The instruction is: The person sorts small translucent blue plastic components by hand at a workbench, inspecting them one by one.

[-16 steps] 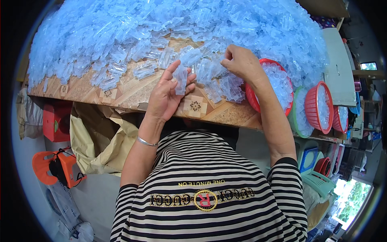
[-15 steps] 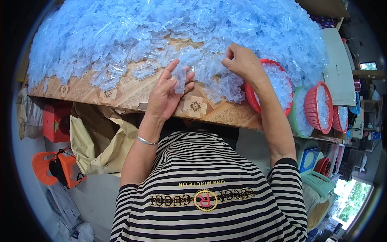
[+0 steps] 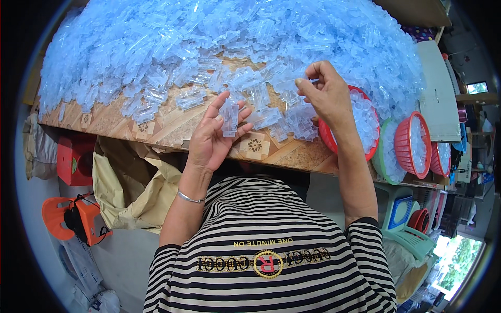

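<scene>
A flat clear plastic piece with tube-like ribs rests upright against the fingers of my left hand. The thumb holds it, and the other fingers are partly spread behind it. My right hand is raised at the left rim of a red basket. Its thumb and forefinger come together in a pinch; what they hold, if anything, is too see-through to make out. Between the hands, loose clear plastic pieces lie on the wood-patterned table. A huge heap of similar pieces covers the far side.
Round clear parts fill the red basket. Farther right stand a green basket and a tilted pink-red basket, both loaded. A cardboard sheet borders the heap. Below the table's front edge hangs a brown paper sack, near a red stool.
My right hand has moved right and slightly down, toward the red basket, and its fingers have turned. My left hand has dropped slightly, still holding the clear piece.
</scene>
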A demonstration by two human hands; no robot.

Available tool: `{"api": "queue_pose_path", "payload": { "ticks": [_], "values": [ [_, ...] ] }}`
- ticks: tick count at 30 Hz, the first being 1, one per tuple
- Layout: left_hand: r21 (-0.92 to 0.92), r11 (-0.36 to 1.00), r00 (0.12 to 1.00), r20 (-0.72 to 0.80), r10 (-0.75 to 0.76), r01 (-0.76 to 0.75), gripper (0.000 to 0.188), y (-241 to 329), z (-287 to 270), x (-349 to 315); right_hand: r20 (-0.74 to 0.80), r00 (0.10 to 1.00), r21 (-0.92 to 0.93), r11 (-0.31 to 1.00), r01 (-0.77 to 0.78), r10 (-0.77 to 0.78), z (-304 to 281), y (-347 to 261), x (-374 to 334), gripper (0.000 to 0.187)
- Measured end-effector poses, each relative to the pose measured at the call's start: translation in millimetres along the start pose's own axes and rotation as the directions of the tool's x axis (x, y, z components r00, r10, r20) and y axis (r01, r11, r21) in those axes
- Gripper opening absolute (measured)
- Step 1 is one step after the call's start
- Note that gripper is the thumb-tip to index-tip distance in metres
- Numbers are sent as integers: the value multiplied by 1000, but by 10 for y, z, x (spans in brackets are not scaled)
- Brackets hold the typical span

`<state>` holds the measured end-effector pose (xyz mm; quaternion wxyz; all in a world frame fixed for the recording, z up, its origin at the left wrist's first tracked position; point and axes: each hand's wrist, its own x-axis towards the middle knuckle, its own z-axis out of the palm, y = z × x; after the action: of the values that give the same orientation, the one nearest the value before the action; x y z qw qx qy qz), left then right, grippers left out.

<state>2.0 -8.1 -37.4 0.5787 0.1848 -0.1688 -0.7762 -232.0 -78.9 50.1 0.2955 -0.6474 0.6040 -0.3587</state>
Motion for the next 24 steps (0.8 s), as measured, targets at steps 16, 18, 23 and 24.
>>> {"api": "queue_pose_path", "payload": {
  "ticks": [16, 18, 23, 24],
  "values": [
    [-104, 977, 982, -45, 182, -186, 59, 280, -210, -78, 69, 933, -157, 920, 359, -352, 553, 157, -605, 21],
    [-102, 977, 981, -56, 184, -189, 59, 298, -206, -99, 92, 915, -145, 904, 403, -393, 612, 205, -714, 23],
    [-83, 980, 983, -47, 177, -180, 59, 327, -232, -133, 296, 822, -219, 803, 555, -487, 654, 188, -896, 33],
    [-72, 984, 985, -53, 162, -166, 59, 327, -233, -141, 378, 806, -218, 803, 555, -455, 650, 177, -901, 38]
  ]
}}
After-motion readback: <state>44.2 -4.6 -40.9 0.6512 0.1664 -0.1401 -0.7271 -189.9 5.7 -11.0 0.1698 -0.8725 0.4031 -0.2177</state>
